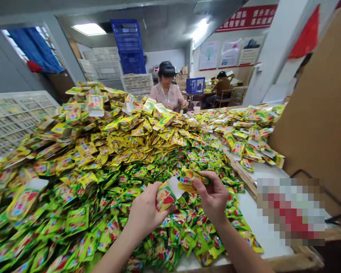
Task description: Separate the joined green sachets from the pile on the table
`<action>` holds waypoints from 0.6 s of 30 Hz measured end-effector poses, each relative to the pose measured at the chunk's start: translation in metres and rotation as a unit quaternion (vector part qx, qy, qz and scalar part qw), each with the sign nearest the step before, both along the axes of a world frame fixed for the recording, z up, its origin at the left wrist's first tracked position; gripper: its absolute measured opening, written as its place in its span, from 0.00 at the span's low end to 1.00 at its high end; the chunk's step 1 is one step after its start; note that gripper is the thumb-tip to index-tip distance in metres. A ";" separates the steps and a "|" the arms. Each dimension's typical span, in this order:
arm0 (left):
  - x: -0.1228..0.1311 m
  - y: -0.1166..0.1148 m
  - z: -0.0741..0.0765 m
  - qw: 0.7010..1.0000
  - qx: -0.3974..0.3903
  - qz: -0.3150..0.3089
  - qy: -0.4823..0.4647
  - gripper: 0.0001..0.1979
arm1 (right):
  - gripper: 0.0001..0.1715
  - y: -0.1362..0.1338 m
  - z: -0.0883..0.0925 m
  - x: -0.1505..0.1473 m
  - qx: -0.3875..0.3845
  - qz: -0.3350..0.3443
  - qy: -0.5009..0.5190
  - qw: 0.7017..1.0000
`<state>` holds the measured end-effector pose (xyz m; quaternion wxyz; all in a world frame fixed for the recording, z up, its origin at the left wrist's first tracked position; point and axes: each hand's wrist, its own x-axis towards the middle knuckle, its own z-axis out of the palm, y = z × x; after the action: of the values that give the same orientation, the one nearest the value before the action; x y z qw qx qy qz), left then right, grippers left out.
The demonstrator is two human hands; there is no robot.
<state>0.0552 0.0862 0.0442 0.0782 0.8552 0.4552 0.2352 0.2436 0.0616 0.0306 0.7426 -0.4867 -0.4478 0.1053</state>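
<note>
The counter [246,204] shows bare white along its right side, inside a wooden rim. A great heap of sachets [110,178], green toward the near edge and yellow farther back, covers most of it. Flat-looking cartons [95,104] crown the heap toward the far left corner; more cartons [238,148] lie beyond a wooden strip [241,172] on the right. The slope looks loose, so a bumped forearm could set sachets sliding toward the near edge.

Above the heap, nearer the right edge than the left, are both hands. The left hand [147,203] has its grip clamped round a small carton [165,197], white flap up; squeezing too hard might crush the mouth. The right hand [214,193] pinches a yellow packet [187,180] between thumb and fingers, its end at the flap; whether it is one sachet or several, I cannot tell. Off-line, the packet could snag on the flap and crease; with a slack pinch, it might drop among the look-alikes below.
</note>
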 end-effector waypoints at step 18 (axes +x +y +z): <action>0.003 -0.004 -0.054 0.978 0.197 0.025 -0.057 0.23 | 0.16 0.004 -0.010 -0.013 -0.207 0.235 -0.005 0.950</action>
<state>0.0580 0.0826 -0.0098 -0.0723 0.8275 0.4156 0.3704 0.2304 0.0657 0.0204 0.5774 -0.5112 -0.5219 0.3645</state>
